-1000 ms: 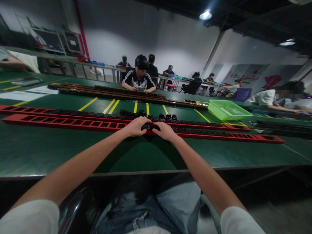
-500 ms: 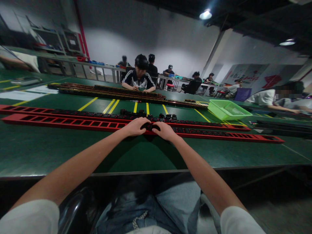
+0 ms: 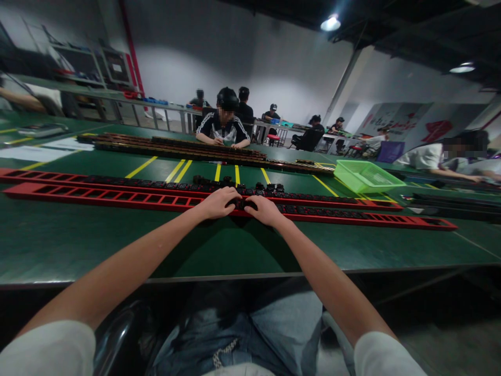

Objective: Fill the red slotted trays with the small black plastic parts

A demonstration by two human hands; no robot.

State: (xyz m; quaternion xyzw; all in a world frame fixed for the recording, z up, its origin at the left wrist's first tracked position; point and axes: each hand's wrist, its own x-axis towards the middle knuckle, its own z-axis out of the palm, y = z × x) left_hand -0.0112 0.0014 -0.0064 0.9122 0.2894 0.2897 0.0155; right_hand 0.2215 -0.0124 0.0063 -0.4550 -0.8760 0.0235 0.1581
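Observation:
My left hand [image 3: 218, 202] and my right hand [image 3: 265, 209] meet over the nearer long red slotted strip [image 3: 102, 197]. Their fingers are curled and closed on a small black part [image 3: 239, 205] at the strip's middle, mostly covered by the fingers. Right of my hands, a row of black square pieces [image 3: 319, 211] fills the slots; left of them several slots show no piece. Just behind lies a second red strip [image 3: 368, 201], parallel to the first, also carrying black pieces. Small loose black parts [image 3: 225, 181] rest at its far edge.
Long dark strips [image 3: 176, 148] lie stacked across the green table [image 3: 117, 240]. A light green basket [image 3: 368, 177] stands at the right, and white papers [image 3: 43, 150] lie at the left. A co-worker [image 3: 223, 120] sits opposite; another person [image 3: 434, 156] leans in at right.
My hands stay in the same place on the strip, with hardly any visible movement. At the far left, another person's arm has shifted slightly.

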